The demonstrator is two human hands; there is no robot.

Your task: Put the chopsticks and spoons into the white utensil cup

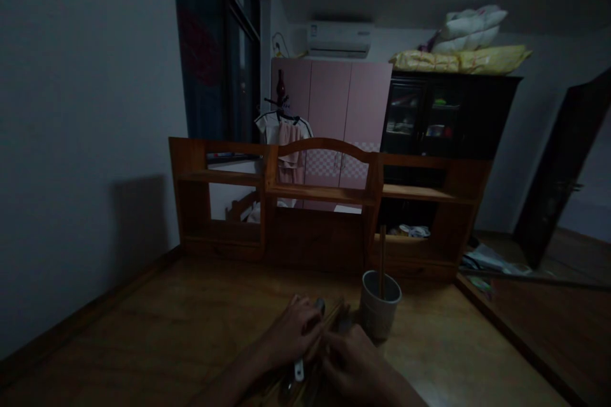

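Observation:
Low in the head view, my left hand [296, 325] bends its fingers over a small pile of utensils on the wooden tabletop. Beneath it lies a spoon, its pale holed handle end [299, 370] poking out below the palm. Thin wooden chopsticks [333, 313] run slantwise between my hands. My right hand [354, 356] is closed, its curled fingers close against the pile; what lies within either grip is hidden in the dim light. Just beyond the right hand stands a grey cup [377, 317], with upright chopsticks [382, 254] leaning inside it.
A wooden shelf unit [317, 192] borders the far side of the tabletop [200, 305]. A wall [86, 140] rises on the left, and a raised wooden edge [506, 331] runs along the right. Pink wardrobe [329, 102] and dark cabinet [477, 114] stand farther back.

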